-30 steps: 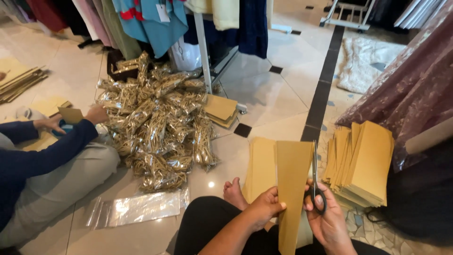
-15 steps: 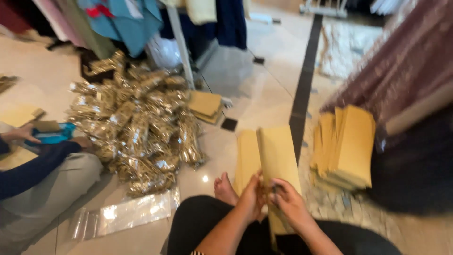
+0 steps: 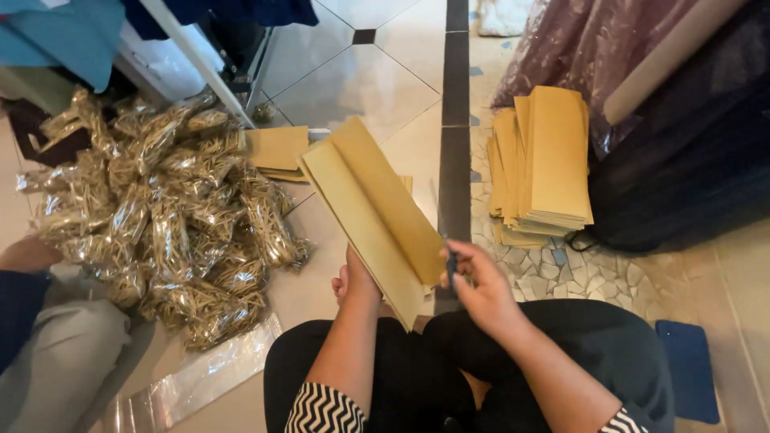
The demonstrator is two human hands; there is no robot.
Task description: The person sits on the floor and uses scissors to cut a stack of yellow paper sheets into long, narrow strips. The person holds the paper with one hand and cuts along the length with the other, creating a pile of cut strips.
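I sit on the floor with a folded stack of tan paper [image 3: 370, 210] held up over my lap. My left hand [image 3: 355, 282] grips its lower edge from underneath, the sheets tilting up and to the left. My right hand [image 3: 479, 283] is just right of the sheets, fingers closed on dark-handled scissors [image 3: 450, 258] whose thin blade points up beside the paper's right edge.
A neat stack of tan paper pieces [image 3: 543, 164] lies to my right. A heap of clear packets with gold filling [image 3: 164, 216] lies left, with more tan sheets [image 3: 277, 149] behind. Another person's hand [image 3: 30, 254] rests at far left. A dark fabric bundle [image 3: 682, 152] is right.
My hands came apart: the left now holds the paper stack tilted left, the right has drawn off to the right with the scissors. The view has dropped closer to my lap.
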